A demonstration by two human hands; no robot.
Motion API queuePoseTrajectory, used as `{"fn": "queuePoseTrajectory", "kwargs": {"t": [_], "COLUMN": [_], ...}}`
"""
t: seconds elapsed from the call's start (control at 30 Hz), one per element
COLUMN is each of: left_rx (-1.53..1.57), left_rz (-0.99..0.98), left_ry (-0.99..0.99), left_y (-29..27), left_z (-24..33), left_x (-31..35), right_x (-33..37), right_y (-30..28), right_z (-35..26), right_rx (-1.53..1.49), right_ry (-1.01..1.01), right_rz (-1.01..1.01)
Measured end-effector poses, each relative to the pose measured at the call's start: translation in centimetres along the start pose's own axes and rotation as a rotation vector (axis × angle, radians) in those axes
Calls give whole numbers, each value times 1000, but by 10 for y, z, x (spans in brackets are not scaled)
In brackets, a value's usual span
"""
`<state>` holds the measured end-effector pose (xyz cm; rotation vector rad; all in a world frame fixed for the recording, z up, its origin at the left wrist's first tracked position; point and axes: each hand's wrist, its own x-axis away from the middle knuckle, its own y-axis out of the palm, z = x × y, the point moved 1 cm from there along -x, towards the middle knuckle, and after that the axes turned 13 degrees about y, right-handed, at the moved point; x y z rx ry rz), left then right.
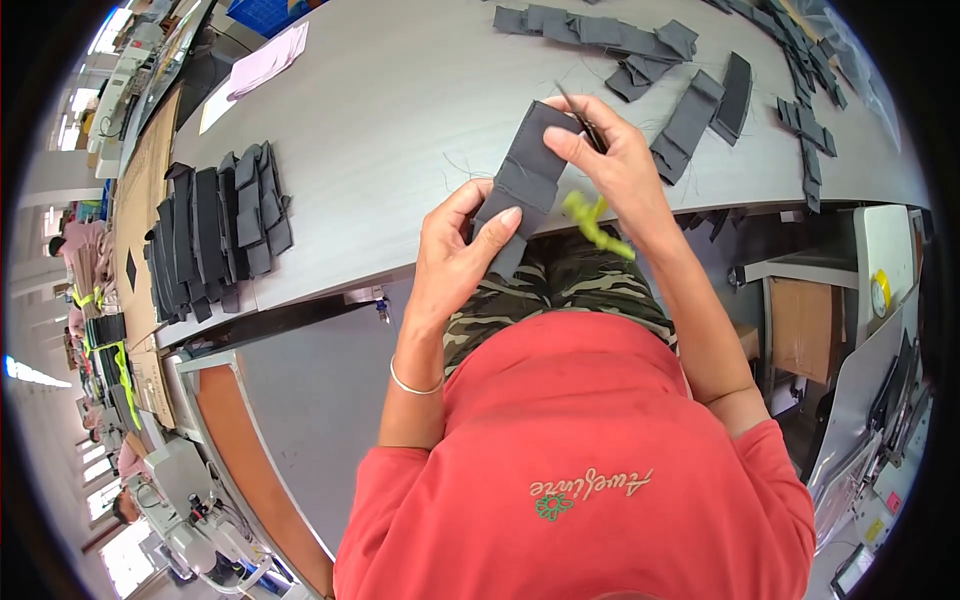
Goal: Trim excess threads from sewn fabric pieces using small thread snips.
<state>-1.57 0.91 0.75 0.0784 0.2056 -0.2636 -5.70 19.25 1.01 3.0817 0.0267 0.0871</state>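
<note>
A dark grey sewn fabric piece [532, 172], folded in layers, is held up slantwise over the table's near edge. My left hand [452, 248] is closed on its lower end, thumb on top. At the upper end my right hand [622, 172] pinches it between thumb and fingers. The same hand also grips a pair of small dark thread snips [592, 130], blades pointing up and away. A bright yellow-green cloth strip [597, 228] hangs below my right palm; where it is fastened is hidden. Loose threads lie on the table beside the piece.
The grey table [360, 130] carries a row of stacked dark fabric pieces [215, 225] at left. More pieces [690, 125] lie at the far right, with a chain of them [600, 32] behind. Pink sheets [268, 60] lie far left. A cardboard box [803, 325] stands under the right side.
</note>
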Motion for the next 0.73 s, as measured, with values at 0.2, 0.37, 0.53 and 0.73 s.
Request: {"fn": "queuePoseTrajectory", "kwargs": {"t": [0.2, 0.37, 0.53, 0.73], "left_rx": [134, 109, 112, 142], "left_rz": [112, 89, 87, 21], "left_ry": [-88, -81, -126, -168], "left_y": [-10, -11, -11, -15], "left_z": [-14, -13, -14, -16], "left_x": [-3, -6, -4, -2], "right_x": [21, 29, 29, 31], "right_y": [-14, -11, -11, -13], "right_z": [3, 3, 1, -5], "right_rx": [298, 396, 622, 826], "right_ry": [-114, -55, -263, -383], "right_rz": [-48, -91, -36, -36]}}
